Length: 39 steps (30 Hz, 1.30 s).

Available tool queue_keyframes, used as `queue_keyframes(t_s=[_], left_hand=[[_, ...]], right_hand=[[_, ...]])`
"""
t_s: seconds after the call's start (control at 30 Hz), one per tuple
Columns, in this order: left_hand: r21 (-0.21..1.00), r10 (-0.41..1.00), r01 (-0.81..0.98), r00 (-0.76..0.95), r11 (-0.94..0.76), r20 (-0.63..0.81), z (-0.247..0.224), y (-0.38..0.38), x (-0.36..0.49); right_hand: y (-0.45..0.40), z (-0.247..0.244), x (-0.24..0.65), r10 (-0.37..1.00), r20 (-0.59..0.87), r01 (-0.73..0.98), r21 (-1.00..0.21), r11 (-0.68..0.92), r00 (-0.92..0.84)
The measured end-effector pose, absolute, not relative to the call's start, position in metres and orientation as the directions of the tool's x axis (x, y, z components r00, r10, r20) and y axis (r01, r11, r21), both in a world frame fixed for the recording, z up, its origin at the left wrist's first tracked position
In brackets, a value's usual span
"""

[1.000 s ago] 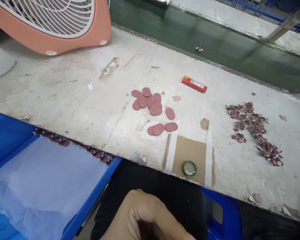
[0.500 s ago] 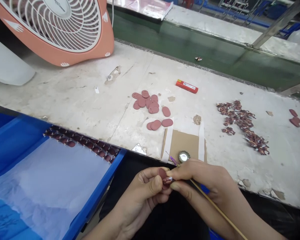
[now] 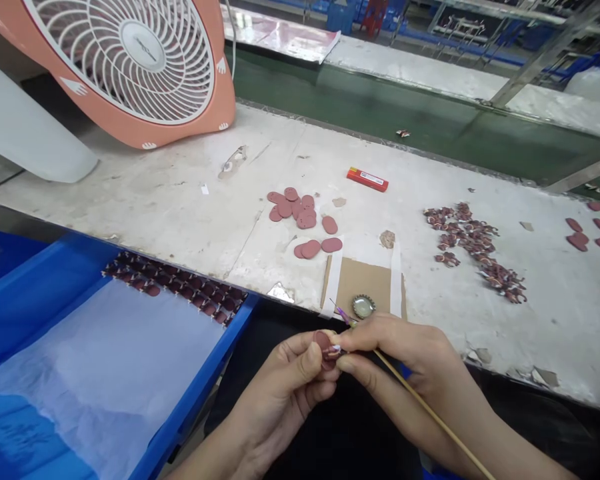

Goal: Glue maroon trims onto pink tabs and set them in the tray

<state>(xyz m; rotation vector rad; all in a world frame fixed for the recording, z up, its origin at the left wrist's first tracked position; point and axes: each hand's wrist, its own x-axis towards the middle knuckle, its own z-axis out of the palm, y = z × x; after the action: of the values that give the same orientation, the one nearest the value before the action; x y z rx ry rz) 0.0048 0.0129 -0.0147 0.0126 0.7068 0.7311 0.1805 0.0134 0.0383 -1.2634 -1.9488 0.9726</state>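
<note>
In the head view, my left hand (image 3: 295, 377) is closed around a reddish-brown oval disc (image 3: 322, 341), its thumb pressing on the face. Against that disc sits a small brown-and-white figure (image 3: 334, 351), partly covered by fingers. My right hand (image 3: 405, 360) pinches the figure's right side between thumb and forefinger. The same hand carries a long thin wooden stick (image 3: 430, 410) with a purple, fine-pointed tip (image 3: 343, 315) that points up and left, away from the disc. Just beyond the fingers, a bottle cap (image 3: 363, 306) lies hollow side up on a taped piece of cardboard (image 3: 367, 275).
Loose oval discs (image 3: 306, 217) lie mid-table, with a red lighter (image 3: 367, 179) behind them. A heap of small brown figures (image 3: 473, 240) is to the right. An orange fan (image 3: 180, 137) stands at back left. Below the edge, a blue tray (image 3: 225, 357) holds rows of finished-looking pieces (image 3: 190, 290).
The camera view has shifted slightly, so the table and fan appear a little lower. Both hands keep nearly the same grip on the disc and figure.
</note>
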Motion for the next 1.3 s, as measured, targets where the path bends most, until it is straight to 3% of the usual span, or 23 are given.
queue_keyframes(t_s=[0.43, 0.63, 0.8, 0.97, 1.07, 1.13, 1.23, 1.3], left_hand=[[0.266, 0.622, -0.592, 0.549, 0.761, -0.558, -0.018, 0.013, -0.001], [0.212, 0.61, -0.602, 0.595, 0.77, -0.524, -0.013, 0.021, -0.004], [0.107, 0.558, -0.593, 0.662, 0.798, -0.499, -0.01, 0.023, -0.005], [0.114, 0.565, -0.591, 0.672, 0.799, -0.479, -0.02, 0.019, -0.005], [0.188, 0.582, -0.566, 0.674, 0.803, -0.455, -0.022, 0.021, -0.006], [0.319, 0.62, -0.534, 0.627, 0.783, -0.473, -0.019, 0.023, -0.009], [0.633, 0.796, -0.484, 0.344, 0.605, -0.498, -0.011, 0.023, -0.016], [0.815, 0.91, -0.412, 0.107, 0.408, -0.401, -0.003, 0.021, -0.02]], right_hand=[[0.016, 0.037, 0.178, 0.904, 0.214, 0.48, -0.789, 0.383, -0.371], [0.017, 0.037, 0.185, 0.89, 0.353, 0.563, -0.69, 0.455, -0.288], [0.018, 0.036, 0.185, 0.913, 0.31, 0.518, -0.753, 0.406, -0.264], [0.022, 0.034, 0.173, 0.901, 0.304, 0.449, -0.788, 0.42, -0.309], [0.024, 0.033, 0.17, 0.905, 0.285, 0.446, -0.798, 0.406, -0.314], [0.024, 0.031, 0.17, 0.905, 0.308, 0.463, -0.783, 0.416, -0.292], [0.022, 0.027, 0.168, 0.864, 0.421, 0.566, -0.655, 0.501, -0.276], [0.021, 0.023, 0.161, 0.802, 0.52, 0.647, -0.51, 0.567, -0.293]])
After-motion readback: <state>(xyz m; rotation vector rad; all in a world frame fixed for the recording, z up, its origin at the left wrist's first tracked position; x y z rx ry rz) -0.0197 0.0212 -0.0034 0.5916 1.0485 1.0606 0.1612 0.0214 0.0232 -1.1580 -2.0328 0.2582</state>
